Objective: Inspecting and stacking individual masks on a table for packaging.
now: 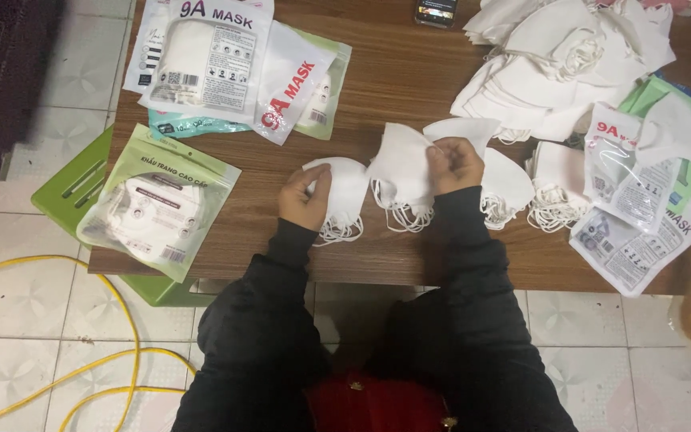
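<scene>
We're working at the wooden table (393,72). Our left hand (304,198) is pinching a folded white mask (344,192) near the table's front edge. Our right hand (455,165) is gripping another white mask (400,166) just beside it — fingers closed on its top edge. Loose mask pile (561,56) is sitting at the table's far right corner — packaged masks (209,56) at far left.

A brown wooden tabletop (409,88) is carrying a heap of loose white masks (569,60) at its far right, sealed mask packets (217,64) at its far left, a green-edged packet (157,200) overhanging the near left edge, empty pouches (633,216) lying at right, and a dark phone (435,11) sitting at the far edge.
</scene>
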